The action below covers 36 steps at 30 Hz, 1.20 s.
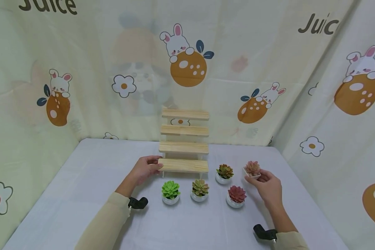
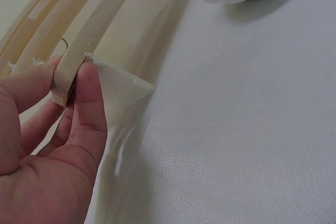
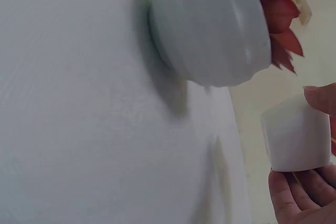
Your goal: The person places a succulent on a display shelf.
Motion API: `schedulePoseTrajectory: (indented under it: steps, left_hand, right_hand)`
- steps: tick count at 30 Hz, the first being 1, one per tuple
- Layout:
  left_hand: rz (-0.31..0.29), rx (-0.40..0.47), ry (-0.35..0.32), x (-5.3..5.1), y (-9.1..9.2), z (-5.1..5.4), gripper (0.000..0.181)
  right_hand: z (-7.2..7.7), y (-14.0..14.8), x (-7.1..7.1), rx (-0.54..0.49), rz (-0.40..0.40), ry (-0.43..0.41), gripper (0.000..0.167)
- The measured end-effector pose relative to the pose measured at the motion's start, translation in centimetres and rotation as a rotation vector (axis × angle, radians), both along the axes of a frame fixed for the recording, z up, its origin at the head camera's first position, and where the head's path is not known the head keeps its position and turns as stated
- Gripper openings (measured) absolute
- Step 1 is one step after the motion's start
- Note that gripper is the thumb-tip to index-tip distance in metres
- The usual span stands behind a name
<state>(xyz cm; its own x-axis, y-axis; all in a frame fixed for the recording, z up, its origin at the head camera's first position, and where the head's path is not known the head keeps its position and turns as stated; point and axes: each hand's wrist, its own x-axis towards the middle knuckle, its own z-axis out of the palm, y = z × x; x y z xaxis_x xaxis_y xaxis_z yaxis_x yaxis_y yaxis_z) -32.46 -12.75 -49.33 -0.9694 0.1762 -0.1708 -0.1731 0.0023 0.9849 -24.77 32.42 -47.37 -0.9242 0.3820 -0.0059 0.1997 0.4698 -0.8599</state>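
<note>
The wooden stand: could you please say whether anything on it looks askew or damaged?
Ragged white bits show where the lowest shelf meets its translucent support, beside the left hand. They could be residue or damage; I cannot tell. Nothing looks plainly askew.

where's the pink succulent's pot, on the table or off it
Off: the right hand grips the pot, its base clear of the table.

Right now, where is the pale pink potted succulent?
In the head view, the pale pink potted succulent is right of centre, its white pot held in the right hand, right of the brown-green succulent and beyond the dark red succulent.
</note>
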Motion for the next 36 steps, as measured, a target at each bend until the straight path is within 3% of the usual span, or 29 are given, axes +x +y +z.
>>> schedulePoseTrajectory:
  steps: [13, 22, 36]
  left_hand:
    - [-0.004, 0.006, 0.017, -0.2, -0.1, -0.7, 0.046]
    - [-0.007, 0.039, 0.019, -0.2, -0.2, -1.1, 0.046]
    - [-0.014, 0.033, 0.02, -0.4, -0.2, -0.9, 0.046]
  right_hand:
    - [2.4, -1.2, -0.5, -0.016, 0.082, 0.034, 0.08]
    - [3.7, -2.7, -1.1, -0.098, 0.151, 0.052, 0.077]
    - [5.2, -5.5, -2.1, -0.108, 0.25, 0.106, 0.071]
